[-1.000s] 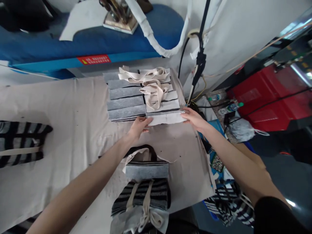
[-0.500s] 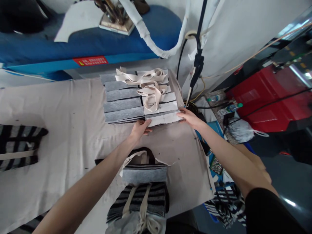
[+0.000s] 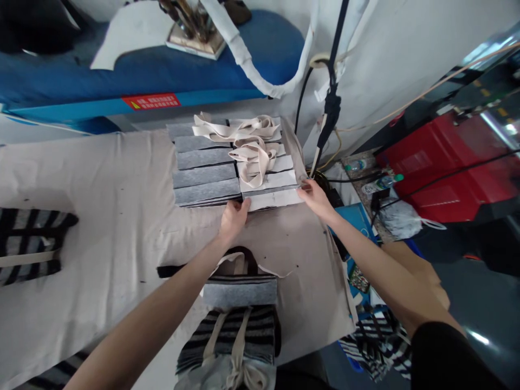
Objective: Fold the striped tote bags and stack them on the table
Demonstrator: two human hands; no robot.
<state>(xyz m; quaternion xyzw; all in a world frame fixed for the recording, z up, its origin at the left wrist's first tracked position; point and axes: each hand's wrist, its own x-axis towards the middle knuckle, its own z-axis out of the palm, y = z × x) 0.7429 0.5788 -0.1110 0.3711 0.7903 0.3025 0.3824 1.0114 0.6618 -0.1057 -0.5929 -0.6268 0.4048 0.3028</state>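
Both hands are at the front white fabric strip, which lies flat in the right column of layered pieces. My left hand is closed on its left end, thumb on top and fingers tucked beneath. At the other end, my right hand pinches the strip's right corner. Grey fabric strips lie in overlapping rows to the left. Loose cream straps are heaped over the rows behind. Nearer me lies a grey folded piece with a dark strap loop, above a tied striped bundle.
A cream cloth covers the table. Striped fabric lies at left. Behind stands a blue padded board with an iron and a white hose. Bottles and a red machine are at right.
My left hand's fingers have curled in at the strip's left end. My right hand stays at the right corner, and the strip has barely shifted.
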